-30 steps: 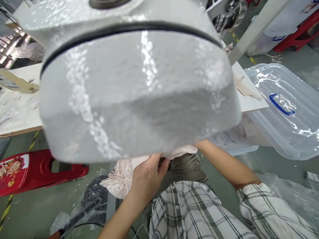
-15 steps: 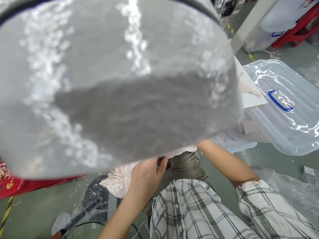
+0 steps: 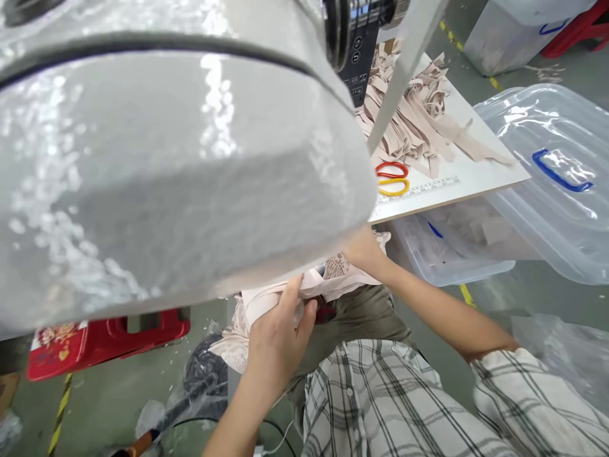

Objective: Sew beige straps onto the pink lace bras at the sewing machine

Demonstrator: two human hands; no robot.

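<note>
A big grey sewing machine head (image 3: 166, 158) fills the upper left and hides most of the table. Below its edge my left hand (image 3: 280, 339) is closed on a pale pink lace fabric piece (image 3: 266, 301), thumb on top. My right hand (image 3: 364, 251) reaches under the machine beside the same fabric; its fingers are hidden by the machine, only wrist and forearm show. The fabric hangs down over my lap.
A white table (image 3: 457, 181) holds a heap of beige fabric strips (image 3: 419, 120) and scissors with red and yellow handles (image 3: 392, 178). Clear plastic bins (image 3: 547, 171) with blue handles stand at right. A red stool (image 3: 104, 336) and plastic bags lie on the floor.
The view swung right, revealing the table's strips and scissors. My left hand shifted its grip up on the lace fabric; my right hand pushed farther under the machine.
</note>
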